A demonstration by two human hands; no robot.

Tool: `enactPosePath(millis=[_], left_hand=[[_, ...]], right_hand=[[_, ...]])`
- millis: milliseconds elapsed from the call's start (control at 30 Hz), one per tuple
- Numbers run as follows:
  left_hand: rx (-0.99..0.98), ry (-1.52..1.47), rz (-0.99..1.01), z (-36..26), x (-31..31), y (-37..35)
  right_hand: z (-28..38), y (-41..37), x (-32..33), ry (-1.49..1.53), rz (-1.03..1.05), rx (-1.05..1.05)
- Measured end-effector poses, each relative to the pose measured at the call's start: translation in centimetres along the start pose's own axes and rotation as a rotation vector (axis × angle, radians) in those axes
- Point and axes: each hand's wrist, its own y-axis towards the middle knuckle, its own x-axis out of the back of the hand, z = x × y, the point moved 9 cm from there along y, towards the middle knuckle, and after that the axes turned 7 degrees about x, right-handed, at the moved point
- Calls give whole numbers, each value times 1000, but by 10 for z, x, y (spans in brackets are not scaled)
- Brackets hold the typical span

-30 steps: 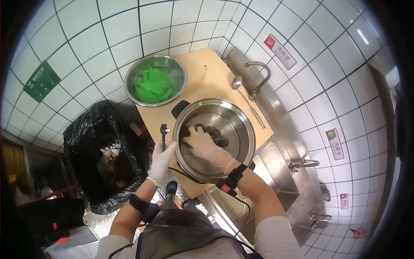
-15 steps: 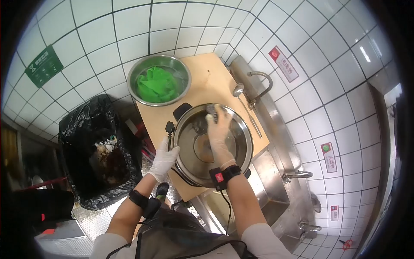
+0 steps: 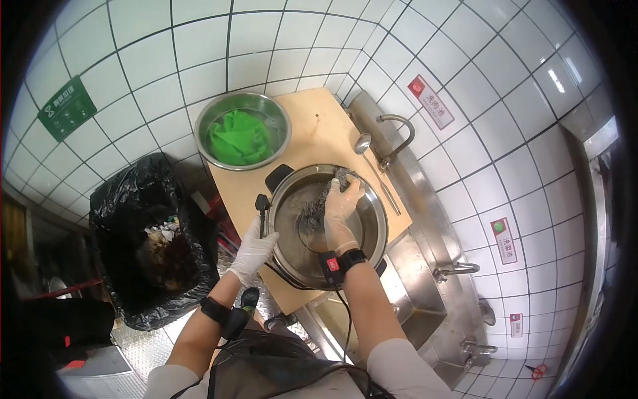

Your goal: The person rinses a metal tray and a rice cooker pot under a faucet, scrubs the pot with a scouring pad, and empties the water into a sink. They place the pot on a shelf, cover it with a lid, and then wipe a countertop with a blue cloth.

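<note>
My gloved right hand (image 3: 341, 207) is inside a round steel pot (image 3: 380, 229), its fingers closed on a dark steel wool scrubber (image 3: 343, 175) near the far wall. A dark, stringy patch like the scrubber's reflection shows on the pot's inner bottom. At the pot's left side, my gloved left hand (image 3: 256, 249) is closed around a black power cord, with its plug (image 3: 262, 201) sticking up above the fingers. A black side handle (image 3: 278, 176) juts from the pot's far left. The pot stands on a wooden board (image 3: 312, 126).
Behind the pot stands a steel basin (image 3: 286, 143) with a green cloth (image 3: 239, 138) in it. A ladle (image 3: 363, 143) lies along the board's right edge, beside a tap (image 3: 399, 139). Sinks (image 3: 425, 316) lie right; a black-lined bin (image 3: 123, 266) stands left.
My right hand has moved slightly down and right with the scrubber, staying inside the pot. My left hand keeps its hold on the cord. The view has shifted slightly.
</note>
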Motion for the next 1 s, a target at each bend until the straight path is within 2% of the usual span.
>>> enactPosePath(millis=[100, 133, 167, 233, 267, 367, 467, 500, 567, 633, 667, 733, 767, 833, 867, 900, 933, 967, 1000], left_hand=[[2, -51, 39, 7, -1, 5], [9, -52, 39, 5, -1, 2], [23, -39, 24, -1, -1, -1], [40, -28, 14, -3, -2, -2], [53, -37, 16, 1, -3, 0], [35, -42, 13, 10, -6, 6], [-22, -9, -6, 8, -5, 2], [-55, 1, -30, 3, -5, 4], [-44, 31, -25, 6, -5, 3], [-19, 59, -36, 8, -1, 7], [-2, 57, -19, 7, -1, 5], [-13, 23, -10, 3, -2, 4], [-27, -23, 0, 1, -4, 3], [4, 2, -7, 6, -2, 5], [-30, 10, -13, 17, 2, 12], [-64, 16, -19, 22, 3, 15], [-63, 3, -26, 18, 3, 13], [-56, 35, -39, 11, 2, 8], [-49, 68, -46, 7, -1, 6]], right_hand=[[8, -11, -8, -30, -54, 12], [19, -14, -21, -29, 37, 100], [35, -22, -35, 40, 71, 305], [41, -51, -64, 220, 302, 329], [53, -66, -62, 180, 408, 379], [58, -99, -57, 350, 762, 347], [50, -94, -66, 396, 770, 350], [48, -83, -75, 406, 753, 349], [29, -46, -75, 340, 388, 350], [-23, -7, -65, 414, 35, 31], [-22, 0, -60, 416, 31, 19], [-69, -10, -33, 347, -381, -533], [-65, -8, -41, 346, -382, -535], [-57, -9, -53, 64, -375, -536], [-9, -11, -42, -76, -123, -334], [14, -19, -60, 75, 57, -120], [3, -38, -97, 168, 246, 79], [11, -64, -104, 242, 472, 191], [12, -89, -100, 197, 670, 202]])
